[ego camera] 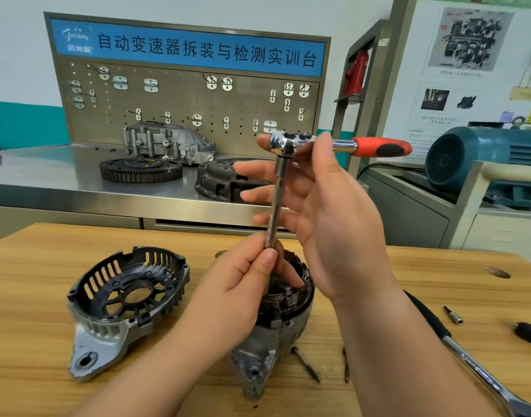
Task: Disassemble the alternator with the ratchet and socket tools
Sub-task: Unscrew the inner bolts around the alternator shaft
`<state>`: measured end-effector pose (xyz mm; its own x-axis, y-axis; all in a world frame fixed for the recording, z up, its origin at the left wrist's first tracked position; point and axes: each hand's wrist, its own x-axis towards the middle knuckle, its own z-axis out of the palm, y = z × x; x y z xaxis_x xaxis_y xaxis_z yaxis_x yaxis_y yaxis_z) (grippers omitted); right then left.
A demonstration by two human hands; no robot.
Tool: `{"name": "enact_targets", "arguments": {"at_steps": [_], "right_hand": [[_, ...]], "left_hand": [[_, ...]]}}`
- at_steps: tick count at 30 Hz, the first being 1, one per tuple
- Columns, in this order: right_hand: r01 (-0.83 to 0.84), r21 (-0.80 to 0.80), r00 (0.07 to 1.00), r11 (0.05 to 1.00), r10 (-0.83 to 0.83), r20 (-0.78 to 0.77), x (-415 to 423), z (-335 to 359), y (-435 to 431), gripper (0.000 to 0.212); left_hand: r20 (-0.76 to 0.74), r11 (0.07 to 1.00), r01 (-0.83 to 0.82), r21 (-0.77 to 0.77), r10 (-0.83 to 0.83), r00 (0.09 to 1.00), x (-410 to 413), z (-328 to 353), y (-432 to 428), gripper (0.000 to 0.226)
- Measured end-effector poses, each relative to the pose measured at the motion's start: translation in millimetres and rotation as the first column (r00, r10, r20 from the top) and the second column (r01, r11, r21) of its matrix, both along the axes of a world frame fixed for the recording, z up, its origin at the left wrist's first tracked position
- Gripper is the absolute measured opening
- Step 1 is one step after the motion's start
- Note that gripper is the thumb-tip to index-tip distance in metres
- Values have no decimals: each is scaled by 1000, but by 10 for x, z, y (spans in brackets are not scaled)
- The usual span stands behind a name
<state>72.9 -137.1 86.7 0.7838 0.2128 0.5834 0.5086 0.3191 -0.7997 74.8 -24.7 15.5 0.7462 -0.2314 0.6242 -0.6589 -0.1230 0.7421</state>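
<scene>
1. My left hand [243,281] sits low. Its thumb and curled fingers pinch the bottom stretch of the extension bar [274,200], thumbnail turned toward me.
2. Its bare forearm comes in from the bottom edge and slants up to the right.
3. My right hand [333,218] is higher, palm facing left. The lower three fingers are straight and spread behind the bar.
4. Its thumb lies across the ratchet [378,146] near the head, and the index fingertip shows beyond the head, so the tool is pinched between them.
5. The right forearm, also bare, rises from the lower right with the wrist nearly straight.
</scene>
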Motion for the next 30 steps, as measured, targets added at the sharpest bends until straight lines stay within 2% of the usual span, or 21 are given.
{"name": "enact_targets", "arguments": {"at_steps": [4,7,9,12,14,15,17,23,30], "right_hand": [[105,-69,994,992,-104,20,-48,39,-66,42],[347,-213,938,913,-335,92,-154,-106,-208,31],[488,-422,870,764,-466,164,-234,-275,-319,29],[522,-753,799,400,-539,268,-323,-543,-382,36],[526,-831,749,182,-562,351,-353,-675,-333,46],[535,-838,727,106,-563,393,-360,-722,-295,50],[561,-828,689,13,-562,458,-360,-789,-220,50],[610,-785,597,-107,-590,544,-367,-830,-93,40],[658,-750,586,-67,-580,565,-384,-848,-29,27]], "left_hand": [[2,993,-21,-118,21,1000,-16,51,21,27],[-27,980,-18,-199,13,1000,10,84,77,31],[-18,976,-24,-215,20,1000,39,112,126,30],[-21,960,4,-280,-10,1000,36,153,159,28],[-34,951,24,-307,-36,999,22,164,157,29],[-40,949,31,-313,-46,998,18,167,155,30],[-49,948,41,-315,-59,997,13,169,161,30],[-43,941,70,-331,-88,995,-12,200,210,31],[-17,930,96,-356,-109,994,-71,247,225,29]]}}
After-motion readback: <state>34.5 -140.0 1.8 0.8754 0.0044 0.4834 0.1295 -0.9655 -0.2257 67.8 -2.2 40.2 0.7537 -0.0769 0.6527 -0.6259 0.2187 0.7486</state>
